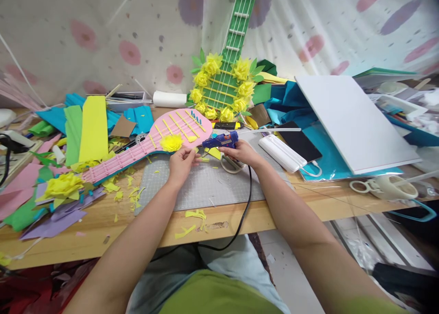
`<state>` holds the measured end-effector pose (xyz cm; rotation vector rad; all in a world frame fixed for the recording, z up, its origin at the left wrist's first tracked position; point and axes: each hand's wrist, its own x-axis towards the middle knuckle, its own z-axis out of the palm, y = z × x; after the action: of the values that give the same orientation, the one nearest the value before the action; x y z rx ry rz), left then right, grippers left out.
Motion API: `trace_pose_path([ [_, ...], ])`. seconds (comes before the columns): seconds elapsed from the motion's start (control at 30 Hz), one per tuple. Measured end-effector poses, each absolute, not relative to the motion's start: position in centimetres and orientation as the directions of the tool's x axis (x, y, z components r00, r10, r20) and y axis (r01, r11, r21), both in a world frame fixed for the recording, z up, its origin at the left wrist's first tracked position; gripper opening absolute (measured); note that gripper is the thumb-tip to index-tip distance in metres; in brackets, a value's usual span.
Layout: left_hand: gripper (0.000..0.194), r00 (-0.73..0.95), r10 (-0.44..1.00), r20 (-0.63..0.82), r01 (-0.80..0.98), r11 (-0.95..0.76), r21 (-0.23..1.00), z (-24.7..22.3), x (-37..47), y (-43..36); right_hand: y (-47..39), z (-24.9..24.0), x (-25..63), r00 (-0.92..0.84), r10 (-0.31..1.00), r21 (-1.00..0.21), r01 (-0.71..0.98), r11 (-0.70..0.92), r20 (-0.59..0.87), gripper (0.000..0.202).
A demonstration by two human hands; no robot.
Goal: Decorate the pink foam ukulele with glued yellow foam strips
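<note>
My right hand (pixel 242 152) grips a blue glue gun (pixel 221 140), its nozzle pointing left and a white glue stick (pixel 270 130) jutting out behind. Close to the nozzle, the fingers of my left hand (pixel 182 164) are pinched together; what they hold is too small to make out. Just beyond lies a pink paper guitar (pixel 202 121) with yellow strips and blue pegs, its neck slanting down to the left. One yellow paper flower (pixel 171 142) sits on its body, another (pixel 64 186) at the neck's far end. Scissors (pixel 231 164) lie partly hidden under my right hand.
A green paper guitar (pixel 236 44) ringed with yellow flowers leans against the curtain behind. Crepe paper (pixel 93 128) is heaped at left. A power bank (pixel 283 153), a white board (pixel 356 121) and a mug (pixel 391 186) stand right. The black cord (pixel 247 204) hangs over the table edge.
</note>
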<state>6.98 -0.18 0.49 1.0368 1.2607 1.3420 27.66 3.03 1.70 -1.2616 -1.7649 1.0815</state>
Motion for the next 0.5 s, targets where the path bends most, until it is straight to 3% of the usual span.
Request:
trace_pose_path([
  [0.23,0.020,-0.121,0.992,-0.022,-0.087,0.011,0.996,0.6,7.1,-0.5,3.1,2.0,28.0,-0.196,0.980,-0.911,0.399,0.106,0.028,0.038],
  [0.4,0.026,-0.123,0.992,0.006,-0.108,-0.019,0.994,0.4,7.0,-0.3,4.6,0.9,30.0,0.149,0.975,-0.866,0.496,0.069,0.164,0.044],
  [0.5,0.027,-0.142,0.989,0.028,-0.111,-0.044,0.993,0.3,6.9,-0.1,5.5,0.1,31.3,0.250,0.946,-0.817,0.575,0.029,0.209,0.046],
])
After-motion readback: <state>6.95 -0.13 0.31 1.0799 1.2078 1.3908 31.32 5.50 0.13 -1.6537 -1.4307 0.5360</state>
